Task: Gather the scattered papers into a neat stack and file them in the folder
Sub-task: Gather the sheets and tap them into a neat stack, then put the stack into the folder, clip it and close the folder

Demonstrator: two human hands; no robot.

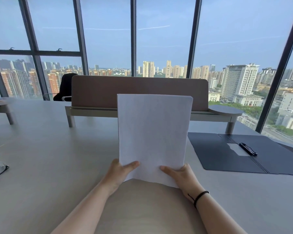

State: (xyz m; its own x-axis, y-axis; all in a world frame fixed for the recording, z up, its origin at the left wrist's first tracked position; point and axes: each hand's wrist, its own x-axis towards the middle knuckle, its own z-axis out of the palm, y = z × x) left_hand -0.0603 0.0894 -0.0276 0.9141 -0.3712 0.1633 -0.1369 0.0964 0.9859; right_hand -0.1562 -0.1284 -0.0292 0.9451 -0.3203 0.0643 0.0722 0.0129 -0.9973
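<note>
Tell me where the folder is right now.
In the head view, the dark folder lies open on the table's right side, just right of the paper stack, a black pen on it.

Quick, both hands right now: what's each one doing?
Left hand: closed on the paper stack, lower left corner.
Right hand: closed on the same stack, lower right corner.
</note>
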